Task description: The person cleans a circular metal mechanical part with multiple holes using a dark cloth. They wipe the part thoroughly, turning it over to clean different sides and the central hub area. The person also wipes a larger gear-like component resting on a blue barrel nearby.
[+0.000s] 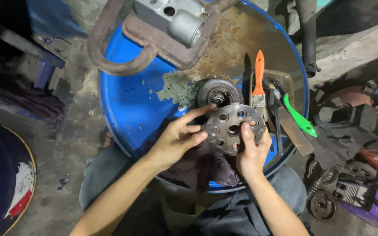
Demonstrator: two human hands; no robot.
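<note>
Both hands, left hand (176, 139) and right hand (251, 150), grip closed on the round grey metal plate with holes (232, 127) above the blue drum lid (127, 105)

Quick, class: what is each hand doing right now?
Left hand: grips the round holed metal plate at its left edge.
Right hand: holds the same plate from below.

A blue drum lid (127, 100) carries a rusty bracket (154, 41) at its far edge, a gear (217, 91) mid-lid, brushes (259, 78) right.
</note>
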